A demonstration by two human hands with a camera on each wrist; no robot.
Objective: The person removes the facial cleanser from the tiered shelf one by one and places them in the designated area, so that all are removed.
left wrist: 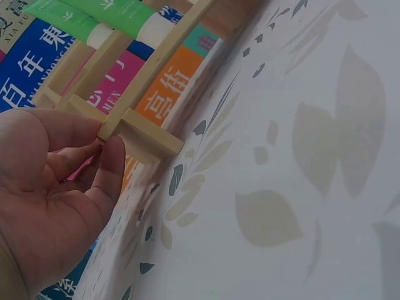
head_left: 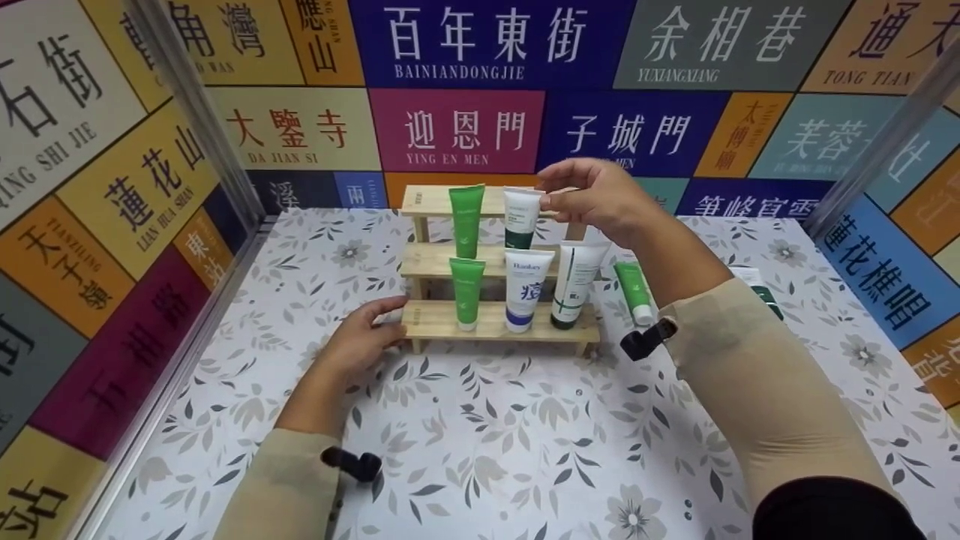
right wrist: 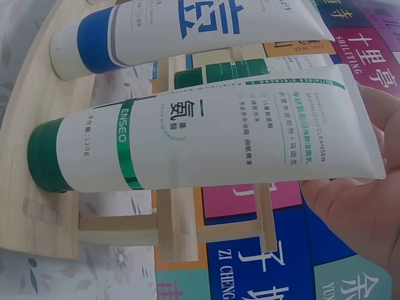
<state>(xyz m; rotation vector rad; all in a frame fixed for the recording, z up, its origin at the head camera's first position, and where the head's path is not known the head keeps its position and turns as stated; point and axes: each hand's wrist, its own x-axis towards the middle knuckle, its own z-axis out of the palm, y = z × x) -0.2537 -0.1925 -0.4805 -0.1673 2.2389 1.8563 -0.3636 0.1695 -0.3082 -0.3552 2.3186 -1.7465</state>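
A three-step wooden display rack (head_left: 431,261) holds several squeeze tubes, caps down. My left hand (head_left: 367,334) pinches the left end of its lowest step; in the left wrist view, the thumb and fingers (left wrist: 111,165) meet at the wood's corner. My right hand (head_left: 600,199) is beside the top of a white and dark green tube (head_left: 520,217) on the middle step, thumb tip at its edge. Left of that tube stands a green tube (head_left: 466,221). Below are another green tube (head_left: 467,292), a white and blue one (head_left: 527,289) and a large white cleanser tube (right wrist: 206,134), which partly hides my right hand.
Right of the rack, a green tube (head_left: 634,292) lies on the flower-patterned tabletop (head_left: 480,435). Another white and green item (head_left: 757,289) sits farther right, partly behind my right forearm. Panels with street names (head_left: 457,131) stand behind and at both sides.
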